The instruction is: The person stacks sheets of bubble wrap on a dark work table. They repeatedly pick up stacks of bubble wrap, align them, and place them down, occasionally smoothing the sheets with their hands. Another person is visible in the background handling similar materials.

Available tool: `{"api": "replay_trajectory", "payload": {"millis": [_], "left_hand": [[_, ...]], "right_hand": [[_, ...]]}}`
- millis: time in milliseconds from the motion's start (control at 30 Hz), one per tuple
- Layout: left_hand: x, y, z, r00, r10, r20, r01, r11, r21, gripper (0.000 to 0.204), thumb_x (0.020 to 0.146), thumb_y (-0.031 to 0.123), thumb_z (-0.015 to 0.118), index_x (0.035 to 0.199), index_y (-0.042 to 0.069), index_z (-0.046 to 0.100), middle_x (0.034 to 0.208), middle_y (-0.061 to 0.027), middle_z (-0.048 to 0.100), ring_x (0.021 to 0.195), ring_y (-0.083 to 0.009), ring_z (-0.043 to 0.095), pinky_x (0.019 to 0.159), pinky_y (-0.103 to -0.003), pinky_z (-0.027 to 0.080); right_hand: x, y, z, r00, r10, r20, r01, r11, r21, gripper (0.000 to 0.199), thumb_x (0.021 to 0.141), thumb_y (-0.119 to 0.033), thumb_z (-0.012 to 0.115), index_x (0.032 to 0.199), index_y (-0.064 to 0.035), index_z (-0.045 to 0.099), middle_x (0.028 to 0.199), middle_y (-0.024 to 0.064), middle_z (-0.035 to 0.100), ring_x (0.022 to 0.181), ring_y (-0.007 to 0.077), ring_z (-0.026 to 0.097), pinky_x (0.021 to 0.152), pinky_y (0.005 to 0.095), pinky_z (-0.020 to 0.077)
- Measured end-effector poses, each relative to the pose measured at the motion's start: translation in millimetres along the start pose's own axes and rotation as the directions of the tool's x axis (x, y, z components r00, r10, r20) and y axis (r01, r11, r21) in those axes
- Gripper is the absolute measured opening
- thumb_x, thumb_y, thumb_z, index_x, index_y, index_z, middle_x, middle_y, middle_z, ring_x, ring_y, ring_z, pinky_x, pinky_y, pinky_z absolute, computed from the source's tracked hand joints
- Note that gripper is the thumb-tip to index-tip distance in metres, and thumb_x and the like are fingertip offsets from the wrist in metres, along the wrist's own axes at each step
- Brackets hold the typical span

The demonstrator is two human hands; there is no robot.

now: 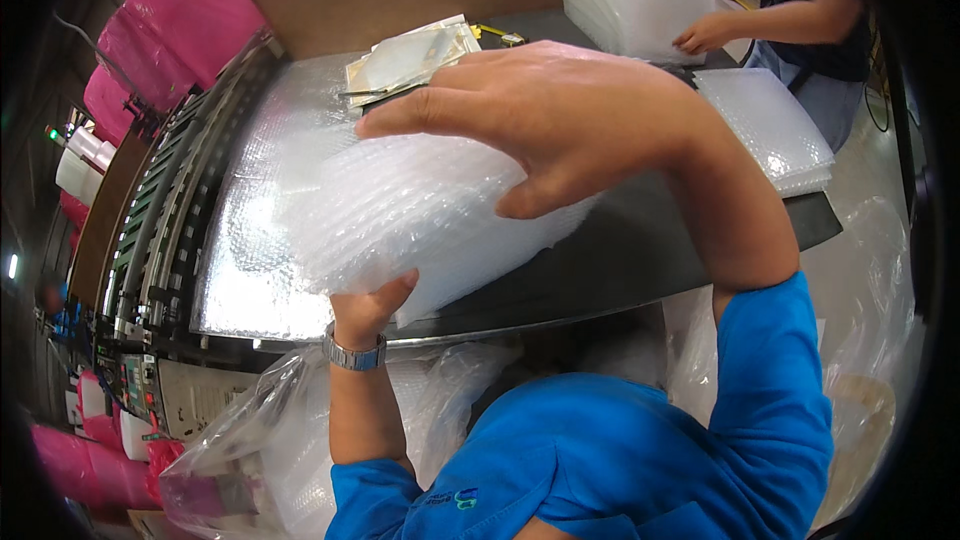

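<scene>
A thick stack of clear bubble wrap sheets (pixel 410 205) is tilted above the dark tabletop (pixel 640 240). At its near edge my left hand (pixel 370 310) grips the stack, with the thumb on top and the other fingers hidden beneath. My right hand (pixel 570 115) hovers over the stack's upper right side, its fingers stretched out and the thumb apart; whether it touches the sheets I cannot tell. Beneath and left of the stack, a shiny bubble wrap sheet (pixel 250 270) lies flat by the rollers.
A roller machine (pixel 160 220) borders the table's left side, with pink rolls (pixel 190 0) behind. Papers (pixel 410 55) lie at the back. At right are another bubble wrap stack (pixel 765 125) and a large wrapped bundle (pixel 640 0), which a co-worker's hand (pixel 705 32) is near. Plastic bags (pixel 290 460) hang below.
</scene>
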State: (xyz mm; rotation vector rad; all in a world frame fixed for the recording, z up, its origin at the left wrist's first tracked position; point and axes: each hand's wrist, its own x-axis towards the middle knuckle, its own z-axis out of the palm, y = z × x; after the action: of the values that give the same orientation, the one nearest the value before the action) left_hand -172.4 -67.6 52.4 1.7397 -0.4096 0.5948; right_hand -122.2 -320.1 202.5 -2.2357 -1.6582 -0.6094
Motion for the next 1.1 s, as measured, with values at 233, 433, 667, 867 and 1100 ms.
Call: {"api": "replay_trajectory", "payload": {"millis": [233,433,667,867,1100], "left_hand": [[-19,-26,-9,0.993,-0.112,-0.042,0.101,0.972,-0.214,0.059,0.066,0.025,0.075,0.111,-0.003,0.049,0.102,-0.0109,0.056,0.093,-0.0226,0.053,0.081,-0.035,0.043],[-33,-50,15,0.981,-0.189,0.043,0.192,0.977,-0.09,0.07,0.064,0.03,0.078,0.116,-0.002,0.044,0.107,-0.0115,0.053,0.097,-0.021,0.051,0.083,-0.036,0.042],[-28,-24,-2,0.995,-0.014,-0.095,0.003,0.994,-0.114,0.046,0.068,0.025,0.077,0.099,-0.001,0.055,0.087,-0.0074,0.059,0.077,-0.0181,0.055,0.07,-0.031,0.046],[-51,-47,-7,0.915,-0.397,0.078,0.401,0.915,-0.05,0.046,0.069,0.032,0.077,0.095,-0.001,0.058,0.084,-0.0073,0.06,0.075,-0.0187,0.056,0.067,-0.031,0.047],[-24,-43,-4,0.968,-0.25,0.016,0.248,0.945,-0.215,0.052,0.066,0.032,0.078,0.1,-0.002,0.057,0.092,-0.0093,0.06,0.082,-0.02,0.056,0.072,-0.032,0.047]], "right_hand": [[-76,55,35,0.804,0.295,-0.516,-0.199,0.951,0.235,0.118,0.043,-0.051,0.082,0.138,-0.0085,0.025,0.138,0.011,0.032,0.126,0.0272,0.033,0.107,0.0389,0.0209],[-114,62,149,0.72,0.693,-0.021,-0.108,0.142,0.984,0.129,0.042,-0.049,0.084,0.141,-0.0099,0.011,0.137,0.0154,0.03,0.129,0.0269,0.027,0.106,0.0387,0.0199],[-87,55,130,0.686,0.641,-0.343,0.295,0.185,0.937,0.122,0.046,-0.042,0.085,0.139,-0.0062,0.016,0.135,0.0135,0.034,0.127,0.0262,0.03,0.104,0.0376,0.0234],[-123,68,175,0.7,0.714,-0.008,-0.204,0.21,0.956,0.085,0.06,-0.024,0.079,0.129,-0.0015,0.034,0.124,0.0092,0.045,0.115,0.0203,0.041,0.097,0.0346,0.0338],[-96,58,137,0.754,0.642,-0.137,-0.017,0.227,0.974,0.113,0.05,-0.047,0.083,0.135,-0.0019,0.024,0.131,0.0107,0.038,0.123,0.0232,0.033,0.103,0.0357,0.0236]]}}
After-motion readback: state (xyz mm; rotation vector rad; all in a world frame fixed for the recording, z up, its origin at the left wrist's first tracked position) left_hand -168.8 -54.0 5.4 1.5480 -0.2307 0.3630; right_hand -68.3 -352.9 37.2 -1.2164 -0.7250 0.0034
